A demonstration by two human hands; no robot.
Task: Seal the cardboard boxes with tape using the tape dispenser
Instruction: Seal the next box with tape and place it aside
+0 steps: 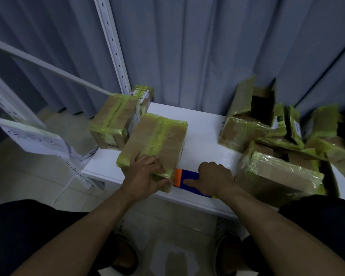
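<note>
A cardboard box (155, 140) wrapped in yellow-green tape lies in the middle of the white table (203, 134). My left hand (145, 174) grips the box's near corner, fingers curled over the taped edge. Right beside that corner sits the tape dispenser (187, 177), blue with an orange end. My right hand (213, 179) grips the dispenser from above, its index finger stretched along the blue body toward the orange end. Most of the dispenser is hidden under that hand.
A second taped box (116, 120) lies at the table's back left, with a smaller one (142, 94) behind it. On the right are an open box (251, 114), torn taped cardboard (307, 136) and another wrapped box (281, 174). A white shelf post (112, 44) rises at left.
</note>
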